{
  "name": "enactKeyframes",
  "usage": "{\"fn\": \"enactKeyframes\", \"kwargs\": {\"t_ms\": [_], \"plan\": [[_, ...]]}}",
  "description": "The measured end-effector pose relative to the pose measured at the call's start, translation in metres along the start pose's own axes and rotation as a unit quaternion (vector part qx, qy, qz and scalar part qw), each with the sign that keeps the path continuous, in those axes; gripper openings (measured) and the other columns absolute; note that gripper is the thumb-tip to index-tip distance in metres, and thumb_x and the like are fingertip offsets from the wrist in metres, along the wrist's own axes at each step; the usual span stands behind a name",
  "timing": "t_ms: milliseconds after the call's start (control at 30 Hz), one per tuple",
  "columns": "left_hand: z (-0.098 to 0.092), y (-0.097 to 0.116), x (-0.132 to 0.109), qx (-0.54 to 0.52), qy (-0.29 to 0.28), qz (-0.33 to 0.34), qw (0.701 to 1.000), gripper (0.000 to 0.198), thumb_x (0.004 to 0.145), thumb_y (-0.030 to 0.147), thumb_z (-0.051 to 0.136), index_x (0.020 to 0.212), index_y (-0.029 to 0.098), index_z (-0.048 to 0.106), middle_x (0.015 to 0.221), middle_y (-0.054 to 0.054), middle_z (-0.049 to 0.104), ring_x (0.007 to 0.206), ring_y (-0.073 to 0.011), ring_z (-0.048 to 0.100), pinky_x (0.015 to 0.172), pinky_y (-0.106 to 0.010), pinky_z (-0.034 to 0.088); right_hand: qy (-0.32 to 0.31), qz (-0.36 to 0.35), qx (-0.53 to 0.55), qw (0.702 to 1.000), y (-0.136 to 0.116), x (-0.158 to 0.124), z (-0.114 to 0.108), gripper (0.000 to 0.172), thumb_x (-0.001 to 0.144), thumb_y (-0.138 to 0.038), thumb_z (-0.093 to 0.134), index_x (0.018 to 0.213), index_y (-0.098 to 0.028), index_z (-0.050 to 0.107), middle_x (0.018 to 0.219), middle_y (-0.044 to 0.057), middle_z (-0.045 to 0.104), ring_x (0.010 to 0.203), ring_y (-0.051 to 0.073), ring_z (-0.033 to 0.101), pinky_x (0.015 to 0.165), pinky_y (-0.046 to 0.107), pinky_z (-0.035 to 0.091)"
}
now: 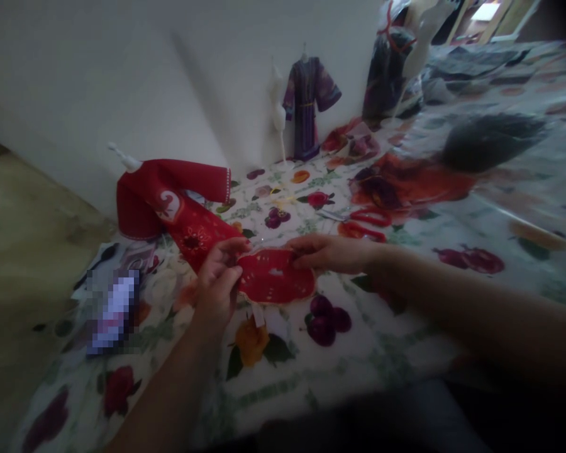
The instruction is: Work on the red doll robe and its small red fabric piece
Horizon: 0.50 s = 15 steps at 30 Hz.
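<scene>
A small red doll dress (195, 236) with white and dark trim is on a white mini mannequin (127, 160), which leans with its neck to the far left. The dress's hem faces me, its red patterned bottom opening edged in pale trim. My left hand (217, 277) pinches the left edge of this hem between thumb and fingers. At the upper right of the same hem, my right hand (323, 251) is closed on the cloth. A short whitish piece (258, 314) sticks out below the hem; I cannot tell what it is.
Red-handled scissors (365, 223) lie beyond my right hand. A purple doll robe (305, 107) and a bare white mannequin (278, 107) stand by the wall. Red-orange cloth (415, 182) and a dark bundle (493, 141) lie at the right. A blurred-out packet (114, 314) is at the left.
</scene>
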<state>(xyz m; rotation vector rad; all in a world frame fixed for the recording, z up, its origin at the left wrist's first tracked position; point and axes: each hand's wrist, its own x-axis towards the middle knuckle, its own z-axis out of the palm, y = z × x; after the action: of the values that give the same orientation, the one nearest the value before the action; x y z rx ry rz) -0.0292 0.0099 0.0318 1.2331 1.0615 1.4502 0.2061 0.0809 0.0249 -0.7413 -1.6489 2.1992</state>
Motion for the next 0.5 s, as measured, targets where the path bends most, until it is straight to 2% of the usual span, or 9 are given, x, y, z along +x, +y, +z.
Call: {"fn": "enactKeyframes", "kwargs": {"t_ms": [100,200,333,500], "plan": [[-0.003,-0.004,0.0,0.061,-0.003,0.046,0.997,0.035,0.079,0.006,0.059,0.107,0.023,0.072,0.113,-0.004,0.07,0.101,-0.0168,0.066,0.082,-0.024,0.052,0.017,-0.003,-0.033,0.999,-0.003,-0.001,-0.003,0.009,0.086,-0.023,0.069,0.092,-0.018,0.065,0.084,0.0,0.066,0.07,0.01,0.06,0.062,0.022,0.047],[-0.004,-0.005,0.0,0.126,-0.006,0.085,0.988,0.036,0.082,0.007,0.057,0.111,0.022,0.07,0.115,-0.005,0.07,0.098,-0.018,0.067,0.081,-0.027,0.053,0.035,0.001,-0.054,0.998,-0.008,-0.004,-0.005,0.009,0.089,-0.026,0.067,0.093,-0.019,0.064,0.084,0.0,0.064,0.068,0.01,0.059,0.058,0.021,0.046],[-0.002,-0.002,-0.001,0.155,-0.017,0.101,0.983,0.037,0.084,0.007,0.056,0.116,0.024,0.066,0.109,-0.003,0.071,0.1,-0.0171,0.066,0.088,-0.028,0.052,0.046,0.013,-0.052,0.997,-0.016,-0.009,-0.005,0.013,0.09,-0.026,0.066,0.101,-0.019,0.065,0.092,0.002,0.066,0.074,0.012,0.061,0.062,0.023,0.049],[-0.002,0.0,-0.002,0.173,0.001,0.107,0.979,0.035,0.085,0.009,0.056,0.116,0.023,0.066,0.108,-0.004,0.07,0.096,-0.0173,0.067,0.076,-0.026,0.053,0.047,0.005,-0.077,0.996,-0.022,-0.013,-0.006,0.016,0.088,-0.027,0.068,0.101,-0.019,0.066,0.09,0.002,0.066,0.076,0.013,0.061,0.065,0.024,0.052]]}}
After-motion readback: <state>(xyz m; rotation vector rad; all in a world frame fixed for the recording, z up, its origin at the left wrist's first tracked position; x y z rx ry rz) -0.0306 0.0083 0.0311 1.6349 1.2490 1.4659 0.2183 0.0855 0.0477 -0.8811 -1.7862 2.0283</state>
